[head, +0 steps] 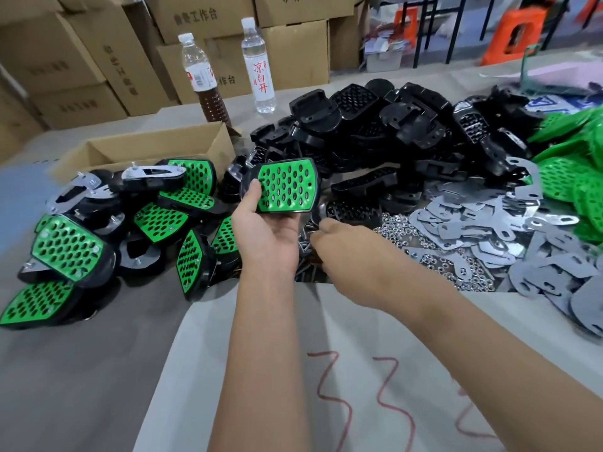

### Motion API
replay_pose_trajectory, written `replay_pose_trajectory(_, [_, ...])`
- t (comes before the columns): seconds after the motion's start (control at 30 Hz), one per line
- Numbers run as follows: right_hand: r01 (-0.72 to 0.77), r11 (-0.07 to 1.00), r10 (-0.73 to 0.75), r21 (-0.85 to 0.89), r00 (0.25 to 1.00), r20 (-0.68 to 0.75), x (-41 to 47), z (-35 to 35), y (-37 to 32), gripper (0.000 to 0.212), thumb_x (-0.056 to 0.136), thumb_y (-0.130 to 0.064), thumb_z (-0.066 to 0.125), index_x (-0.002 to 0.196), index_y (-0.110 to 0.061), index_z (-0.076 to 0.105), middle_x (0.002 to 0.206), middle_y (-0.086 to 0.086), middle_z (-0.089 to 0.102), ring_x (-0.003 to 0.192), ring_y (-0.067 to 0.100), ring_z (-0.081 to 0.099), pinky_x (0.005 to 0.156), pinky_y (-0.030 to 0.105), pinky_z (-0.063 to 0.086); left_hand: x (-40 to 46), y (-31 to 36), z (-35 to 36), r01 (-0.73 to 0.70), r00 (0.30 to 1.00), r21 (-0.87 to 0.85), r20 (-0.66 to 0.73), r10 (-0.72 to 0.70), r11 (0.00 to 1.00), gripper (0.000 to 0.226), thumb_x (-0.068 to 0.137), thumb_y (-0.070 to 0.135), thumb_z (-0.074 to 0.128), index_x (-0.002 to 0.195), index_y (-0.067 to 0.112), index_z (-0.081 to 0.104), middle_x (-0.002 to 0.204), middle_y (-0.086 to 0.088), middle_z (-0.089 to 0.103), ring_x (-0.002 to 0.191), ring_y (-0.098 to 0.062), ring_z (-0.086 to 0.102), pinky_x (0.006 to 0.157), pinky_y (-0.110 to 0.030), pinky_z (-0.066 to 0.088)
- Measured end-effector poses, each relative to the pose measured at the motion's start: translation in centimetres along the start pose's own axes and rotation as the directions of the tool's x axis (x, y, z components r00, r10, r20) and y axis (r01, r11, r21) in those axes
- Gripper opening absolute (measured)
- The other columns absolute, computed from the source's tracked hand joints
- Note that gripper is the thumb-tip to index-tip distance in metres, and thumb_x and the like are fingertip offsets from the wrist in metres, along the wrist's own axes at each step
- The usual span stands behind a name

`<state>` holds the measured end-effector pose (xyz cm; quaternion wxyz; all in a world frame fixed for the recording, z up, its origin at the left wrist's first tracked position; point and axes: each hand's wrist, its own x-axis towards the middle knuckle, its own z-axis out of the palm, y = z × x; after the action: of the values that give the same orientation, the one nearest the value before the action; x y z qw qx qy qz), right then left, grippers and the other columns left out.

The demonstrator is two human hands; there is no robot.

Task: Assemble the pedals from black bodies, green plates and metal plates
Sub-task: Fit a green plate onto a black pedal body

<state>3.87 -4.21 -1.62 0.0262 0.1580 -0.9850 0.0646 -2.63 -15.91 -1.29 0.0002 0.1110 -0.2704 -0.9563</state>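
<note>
The open cardboard box, beyond and left of the left hand's fingers, shows only bare inner walls; its floor is hidden behind the pile of finished pedals. The left hand grips a black pedal body with a green plate seated in it, thumb on the plate's left edge, fingers curled beneath. The right hand reaches into small screws just below that pedal; its fingertips are hidden, so I cannot tell their grasp.

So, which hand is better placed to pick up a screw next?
Probably the right hand: it reaches down over the small dark metal screws, while the left hand grips the black pedal body with green perforated plate.
</note>
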Motion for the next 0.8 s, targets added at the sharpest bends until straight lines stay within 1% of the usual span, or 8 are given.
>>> replay_pose_trajectory(0.13, [-0.016,0.998,0.019,0.056,0.999,-0.051,-1.2,-0.2,0.9,0.028,0.091,0.004,0.052,0.096,-0.020,0.040,0.110,0.004,0.057,0.094,0.031,0.065,0.070,0.034,0.040,-0.3,-0.4,0.4,0.031,0.999,0.022,0.018,-0.031,0.999,0.011,0.102,0.010,0.056,0.096,0.007,0.066,0.084,-0.011,0.079,0.076,-0.026,0.078,0.064,-0.036,0.063])
replay_pose_trajectory(0.23, [-0.061,0.959,0.117,0.275,0.974,-0.193,-2.3,-0.1,3.2,0.022,0.096,0.003,0.056,0.108,-0.015,0.053,0.099,-0.002,0.059,0.091,0.026,0.058,0.081,0.041,0.047,-0.4,-1.2,0.6,0.044,0.998,0.111,0.028,-0.048,0.993,0.007,0.100,0.009,0.059,0.101,0.006,0.065,0.092,-0.011,0.078,0.088,-0.027,0.074,0.074,-0.038,0.063])
replay_pose_trajectory(0.3, [-0.008,0.917,0.170,0.398,0.912,-0.374,-3.2,-0.1,5.0,0.029,0.098,0.003,0.057,0.124,-0.010,0.062,0.094,-0.005,0.056,0.087,0.017,0.052,0.082,0.036,0.045,-0.4,-1.9,0.9,0.033,0.998,0.231,0.038,-0.043,0.972,0.014,0.099,0.008,0.059,0.113,0.005,0.061,0.100,-0.013,0.073,0.091,-0.027,0.071,0.072,-0.035,0.061])
replay_pose_trajectory(0.37, [0.045,0.888,0.258,0.457,0.775,-0.578,-4.3,-0.3,6.4,0.030,0.099,0.006,0.058,0.123,-0.009,0.070,0.091,-0.002,0.059,0.080,0.012,0.053,0.076,0.024,0.044,-0.6,-2.7,1.2,0.020,0.998,0.393,0.046,-0.042,0.919,0.027,0.098,0.009,0.062,0.125,0.005,0.059,0.104,-0.013,0.071,0.090,-0.025,0.069,0.061,-0.031,0.059])
replay_pose_trajectory(0.43, [0.107,0.755,0.449,0.647,0.634,-0.630,-5.3,-0.1,7.4,0.026,0.099,0.002,0.063,0.113,-0.016,0.075,0.087,-0.002,0.066,0.075,0.012,0.061,0.068,0.018,0.048,-1.1,-3.7,1.4,-0.017,0.992,0.583,0.111,-0.059,0.812,0.021,0.096,0.010,0.066,0.117,0.008,0.065,0.097,-0.005,0.073,0.085,-0.020,0.070,0.056,-0.027,0.056])
replay_pose_trajectory(0.53, [0.193,0.491,0.642,0.849,0.579,-0.503,-5.6,0.3,8.2,0.022,0.098,0.000,0.065,0.102,-0.019,0.074,0.082,-0.004,0.074,0.067,0.018,0.068,0.054,0.022,0.053,-2.1,-5.1,1.4,-0.145,0.955,0.789,0.270,-0.126,0.596,0.007,0.089,0.013,0.072,0.093,0.017,0.075,0.081,0.006,0.076,0.078,-0.014,0.071,0.065,-0.032,0.059])
replay_pose_trajectory(0.6, [0.177,0.503,0.640,0.846,0.582,-0.502,-5.6,0.6,8.3,0.021,0.097,-0.002,0.068,0.100,-0.021,0.076,0.082,-0.006,0.076,0.069,0.017,0.070,0.055,0.026,0.055,-2.4,-6.0,1.5,-0.221,0.934,0.833,0.330,-0.136,0.508,0.011,0.083,0.016,0.074,0.093,0.018,0.076,0.085,0.002,0.077,0.081,-0.014,0.071,0.076,-0.039,0.059])
replay_pose_trajectory(0.8, [0.084,0.652,0.574,0.754,0.595,-0.562,-5.6,0.6,8.3,0.018,0.090,-0.004,0.076,0.096,-0.021,0.081,0.085,-0.015,0.071,0.079,0.014,0.070,0.063,0.042,0.061,-2.8,-6.5,1.6,-0.353,0.894,0.863,0.425,-0.141,0.361,0.010,0.091,0.005,0.072,0.097,0.013,0.074,0.088,-0.005,0.073,0.081,-0.013,0.065,0.078,-0.037,0.054])
